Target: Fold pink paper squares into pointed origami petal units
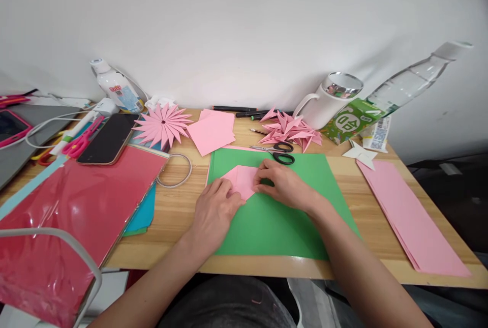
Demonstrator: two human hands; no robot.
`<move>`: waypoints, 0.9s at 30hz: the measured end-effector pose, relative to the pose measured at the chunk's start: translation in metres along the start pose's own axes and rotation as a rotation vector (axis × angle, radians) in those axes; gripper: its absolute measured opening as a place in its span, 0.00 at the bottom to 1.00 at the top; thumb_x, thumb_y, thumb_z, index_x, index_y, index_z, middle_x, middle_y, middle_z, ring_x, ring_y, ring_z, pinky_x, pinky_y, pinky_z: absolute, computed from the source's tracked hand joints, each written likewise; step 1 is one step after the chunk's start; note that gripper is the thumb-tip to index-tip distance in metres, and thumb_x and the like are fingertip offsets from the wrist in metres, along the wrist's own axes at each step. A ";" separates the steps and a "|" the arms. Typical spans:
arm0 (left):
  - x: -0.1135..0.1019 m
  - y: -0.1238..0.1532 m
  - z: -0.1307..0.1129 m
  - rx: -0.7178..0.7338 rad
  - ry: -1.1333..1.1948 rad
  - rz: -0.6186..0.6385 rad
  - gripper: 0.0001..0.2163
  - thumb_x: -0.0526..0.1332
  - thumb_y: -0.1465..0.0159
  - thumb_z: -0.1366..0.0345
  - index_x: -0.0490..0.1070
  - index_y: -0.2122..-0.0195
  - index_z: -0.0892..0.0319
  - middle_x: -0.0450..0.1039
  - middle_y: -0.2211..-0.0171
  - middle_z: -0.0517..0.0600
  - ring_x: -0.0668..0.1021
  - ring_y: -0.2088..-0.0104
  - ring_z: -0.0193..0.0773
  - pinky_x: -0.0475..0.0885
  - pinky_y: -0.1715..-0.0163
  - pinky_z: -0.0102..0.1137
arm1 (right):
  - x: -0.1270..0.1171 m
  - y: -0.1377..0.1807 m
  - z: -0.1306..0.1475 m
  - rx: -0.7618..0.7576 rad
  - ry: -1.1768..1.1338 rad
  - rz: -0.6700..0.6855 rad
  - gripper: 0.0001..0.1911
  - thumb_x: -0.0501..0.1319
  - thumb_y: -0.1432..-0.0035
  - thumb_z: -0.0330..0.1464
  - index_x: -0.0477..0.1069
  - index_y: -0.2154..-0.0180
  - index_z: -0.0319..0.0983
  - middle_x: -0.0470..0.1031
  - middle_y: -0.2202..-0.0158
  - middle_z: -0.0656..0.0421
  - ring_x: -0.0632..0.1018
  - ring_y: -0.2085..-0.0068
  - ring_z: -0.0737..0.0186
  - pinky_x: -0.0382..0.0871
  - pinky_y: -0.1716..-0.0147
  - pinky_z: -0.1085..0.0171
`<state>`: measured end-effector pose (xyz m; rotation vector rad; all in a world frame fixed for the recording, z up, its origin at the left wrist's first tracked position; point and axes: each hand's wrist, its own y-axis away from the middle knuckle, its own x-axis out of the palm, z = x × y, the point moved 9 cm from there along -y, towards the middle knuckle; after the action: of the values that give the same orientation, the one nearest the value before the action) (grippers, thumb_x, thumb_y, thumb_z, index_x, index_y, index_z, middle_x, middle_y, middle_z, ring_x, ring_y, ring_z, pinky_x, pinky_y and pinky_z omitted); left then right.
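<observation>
A small pink sheet of paper [244,180], folded in at its corners, lies on a larger green sheet [282,231]. My left hand [219,208] grips its left side, thumb along the lower edge and fingers bent over the top. At the right edge my right hand [280,183] pinches the paper between thumb and fingertips. Both hands hide parts of its sides. Black-handled scissors [280,154] lie just beyond my right hand, at the green sheet's far edge. Square pink sheets [213,132] lie behind the green sheet.
Folded pink pieces [290,129] are heaped before a white mug [324,107], beside a green carton [353,120] and a clear bottle [414,84]. Pink strips [415,221] lie at right. Leftward are a pink paper star [163,123], a phone [109,139] and a red pack [84,206].
</observation>
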<state>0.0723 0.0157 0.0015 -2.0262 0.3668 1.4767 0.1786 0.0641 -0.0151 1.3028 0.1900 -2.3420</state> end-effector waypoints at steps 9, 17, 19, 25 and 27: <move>0.002 0.004 0.009 0.017 0.153 0.133 0.06 0.60 0.41 0.61 0.71 0.68 0.58 0.67 0.64 0.50 0.69 0.60 0.39 0.67 0.63 0.34 | -0.001 -0.001 -0.005 0.011 -0.028 -0.005 0.02 0.62 0.47 0.30 0.71 0.71 0.38 0.70 0.67 0.58 0.72 0.68 0.65 0.64 0.67 0.66; -0.001 0.008 0.005 0.119 0.132 0.071 0.10 0.61 0.43 0.58 0.71 0.66 0.60 0.68 0.62 0.53 0.70 0.59 0.42 0.70 0.61 0.38 | -0.012 0.000 0.004 -0.140 -0.137 -0.221 0.06 0.58 0.48 0.25 0.72 0.68 0.39 0.68 0.60 0.54 0.73 0.59 0.60 0.68 0.64 0.63; -0.002 0.007 0.005 0.145 0.139 0.072 0.09 0.59 0.41 0.59 0.71 0.66 0.60 0.68 0.61 0.53 0.71 0.57 0.42 0.70 0.59 0.38 | -0.013 -0.001 0.004 -0.176 -0.160 -0.280 0.09 0.55 0.47 0.23 0.72 0.67 0.38 0.68 0.58 0.52 0.72 0.55 0.58 0.68 0.62 0.61; -0.010 0.004 0.016 0.253 0.086 0.093 0.10 0.51 0.37 0.74 0.69 0.58 0.59 0.70 0.54 0.51 0.63 0.43 0.44 0.62 0.45 0.45 | -0.012 -0.004 -0.003 -0.140 -0.199 -0.300 0.17 0.50 0.49 0.18 0.73 0.68 0.38 0.70 0.59 0.52 0.74 0.58 0.59 0.68 0.61 0.60; -0.011 0.001 0.026 0.227 0.078 0.098 0.13 0.49 0.37 0.78 0.69 0.58 0.58 0.70 0.52 0.50 0.61 0.42 0.44 0.65 0.48 0.43 | -0.010 -0.004 -0.001 -0.159 -0.212 -0.257 0.19 0.48 0.50 0.16 0.74 0.67 0.38 0.71 0.61 0.54 0.74 0.59 0.60 0.67 0.59 0.60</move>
<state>0.0477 0.0291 0.0065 -1.9107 0.6444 1.3483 0.1817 0.0715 -0.0073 0.9964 0.4907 -2.5974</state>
